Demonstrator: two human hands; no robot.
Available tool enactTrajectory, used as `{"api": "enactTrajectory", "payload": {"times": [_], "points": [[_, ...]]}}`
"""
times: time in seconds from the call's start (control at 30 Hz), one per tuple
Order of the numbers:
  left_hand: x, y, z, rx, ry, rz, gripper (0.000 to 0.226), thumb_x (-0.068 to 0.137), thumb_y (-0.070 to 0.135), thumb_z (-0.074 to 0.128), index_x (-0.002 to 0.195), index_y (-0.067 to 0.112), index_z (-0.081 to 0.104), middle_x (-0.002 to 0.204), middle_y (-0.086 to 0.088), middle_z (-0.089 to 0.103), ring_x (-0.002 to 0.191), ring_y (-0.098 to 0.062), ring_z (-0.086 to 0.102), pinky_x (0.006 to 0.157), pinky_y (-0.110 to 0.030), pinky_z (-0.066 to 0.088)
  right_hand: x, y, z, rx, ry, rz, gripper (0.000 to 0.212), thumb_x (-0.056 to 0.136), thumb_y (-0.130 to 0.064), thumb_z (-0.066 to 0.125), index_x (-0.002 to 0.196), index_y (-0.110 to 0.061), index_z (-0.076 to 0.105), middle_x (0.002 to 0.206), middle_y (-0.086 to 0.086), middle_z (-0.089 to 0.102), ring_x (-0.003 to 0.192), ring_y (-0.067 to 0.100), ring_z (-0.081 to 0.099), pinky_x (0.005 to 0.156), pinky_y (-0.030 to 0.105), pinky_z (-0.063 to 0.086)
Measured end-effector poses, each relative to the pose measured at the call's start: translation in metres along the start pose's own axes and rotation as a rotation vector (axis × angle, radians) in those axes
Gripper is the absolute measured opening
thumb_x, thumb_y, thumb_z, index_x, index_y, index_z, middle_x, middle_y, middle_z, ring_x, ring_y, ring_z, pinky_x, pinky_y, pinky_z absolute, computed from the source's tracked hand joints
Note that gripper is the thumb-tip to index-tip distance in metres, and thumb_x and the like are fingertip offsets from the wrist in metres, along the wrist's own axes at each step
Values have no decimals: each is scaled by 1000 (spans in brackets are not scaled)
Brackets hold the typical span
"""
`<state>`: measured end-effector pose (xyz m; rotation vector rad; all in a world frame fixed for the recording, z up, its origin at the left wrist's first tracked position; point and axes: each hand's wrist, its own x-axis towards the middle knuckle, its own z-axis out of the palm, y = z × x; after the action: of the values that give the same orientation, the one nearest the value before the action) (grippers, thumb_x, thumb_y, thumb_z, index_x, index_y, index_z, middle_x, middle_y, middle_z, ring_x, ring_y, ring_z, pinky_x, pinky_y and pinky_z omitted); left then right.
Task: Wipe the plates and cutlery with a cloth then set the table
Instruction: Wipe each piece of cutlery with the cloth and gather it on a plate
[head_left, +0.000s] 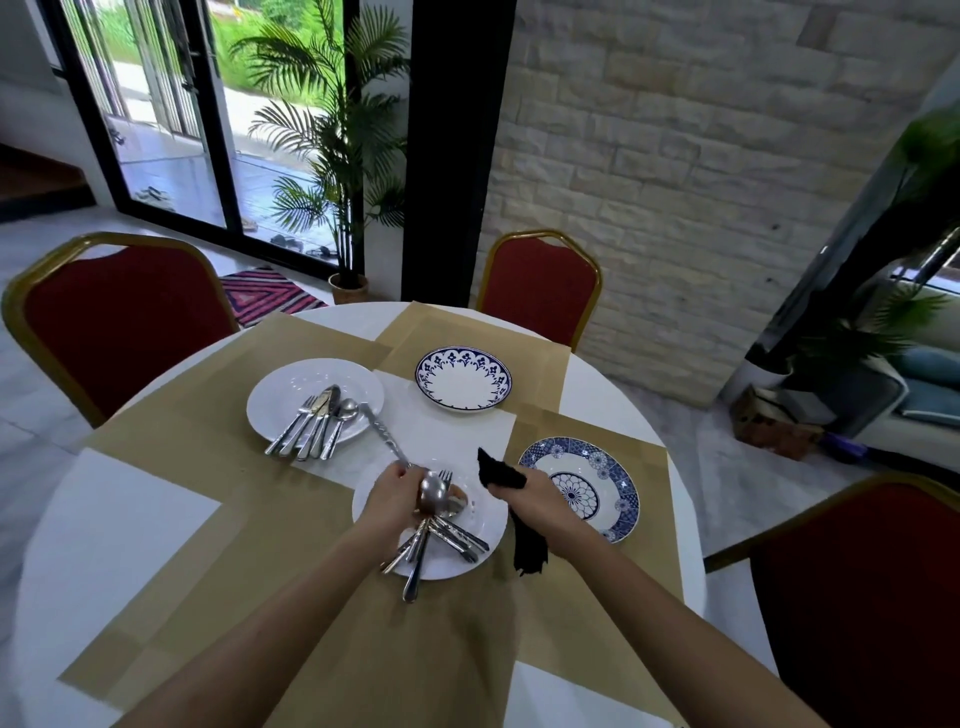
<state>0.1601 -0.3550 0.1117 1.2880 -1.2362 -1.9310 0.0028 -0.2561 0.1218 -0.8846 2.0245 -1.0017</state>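
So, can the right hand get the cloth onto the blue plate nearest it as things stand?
Probably yes. The right hand, gripping the cloth, is at the left edge of that plate. The plate has nothing on it, and nothing lies between it and the hand.

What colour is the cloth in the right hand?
The cloth is black; the head view shows it best, gripped in the right hand.

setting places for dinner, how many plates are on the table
4. One plain white round plate at left; another plain white plate nearest the camera; a white plate with blue rim pattern at the far side; a blue floral plate at right. None seems hidden.
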Motion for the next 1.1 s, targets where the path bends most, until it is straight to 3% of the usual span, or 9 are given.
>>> {"api": "enactTrajectory", "payload": {"times": [0.1, 0.13, 0.23, 0.4, 0.63, 0.77, 0.87, 0.97, 1.1], "points": [[-7, -1, -7, 158, -130, 40, 11, 97, 15, 51, 96, 8, 60, 87, -9, 62, 73, -22, 65, 68, -38, 58, 9, -1, -7, -64, 139, -148, 12, 92, -27, 60, 82, -29, 66, 65, -8, 54, 71, 19, 51, 66, 29, 38], [-11, -2, -8, 175, -162, 61, 12, 98, 15, 51, 97, 8, 61, 86, -7, 63, 72, -20, 67, 68, -36, 60, 11, -2, -8, -128, 180, -227, 13, 92, -23, 59, 90, -34, 67, 74, -9, 54, 77, 19, 51, 70, 29, 42], [-15, -5, -6, 320, -250, 149, 16, 97, 15, 54, 95, 7, 67, 79, -8, 61, 74, -22, 65, 69, -37, 58, 15, -1, -9, -478, 258, -450, 51, 86, -11, 63, 128, -39, 57, 114, 0, 48, 101, 18, 52, 80, 33, 51], [-20, -4, -6, 431, -325, 238, 18, 97, 19, 53, 94, 6, 65, 75, -9, 56, 75, -24, 57, 65, -33, 43, 9, 8, -4, -785, 139, -691, 56, 87, -18, 63, 130, -50, 49, 127, 0, 44, 104, 24, 52, 70, 39, 52], [-27, -8, -7, 408, -404, 246, 20, 100, 15, 47, 107, 5, 63, 64, 7, 59, 66, -13, 66, 50, -17, 45, 20, 6, -29, -728, 333, -536, 57, 86, -15, 62, 133, -44, 51, 129, 4, 46, 113, 25, 51, 71, 29, 45], [-23, -11, -6, 412, -386, 239, 19, 101, 14, 45, 100, 6, 61, 65, 6, 56, 66, -14, 65, 49, -17, 43, 9, 6, -24, -775, 236, -573, 41, 85, -49, 56, 125, -41, 57, 122, -6, 51, 107, 17, 56, 73, 21, 44], [-22, -13, -6, 427, -382, 221, 18, 102, 14, 43, 93, 13, 59, 73, 1, 54, 70, -16, 66, 50, -17, 43, 2, 12, -18, -814, 154, -629, 48, 88, -30, 61, 130, -50, 50, 127, -3, 48, 108, 21, 54, 76, 31, 48], [-21, -15, -8, 424, -388, 167, 20, 102, 14, 40, 101, 12, 60, 77, -5, 56, 71, -17, 65, 56, -20, 48, 4, 9, -29, -762, 276, -542, 53, 88, -20, 58, 134, -47, 49, 131, 1, 46, 117, 22, 48, 72, 29, 43], [-20, -13, -3, 440, -300, 79, 30, 104, 18, 33, 86, 21, 58, 63, 7, 47, 55, -4, 43, 60, -23, 39, 10, 6, -35, -710, 317, -454, 56, 88, -10, 56, 136, -38, 51, 128, 8, 46, 116, 27, 48, 74, 37, 50]]}}
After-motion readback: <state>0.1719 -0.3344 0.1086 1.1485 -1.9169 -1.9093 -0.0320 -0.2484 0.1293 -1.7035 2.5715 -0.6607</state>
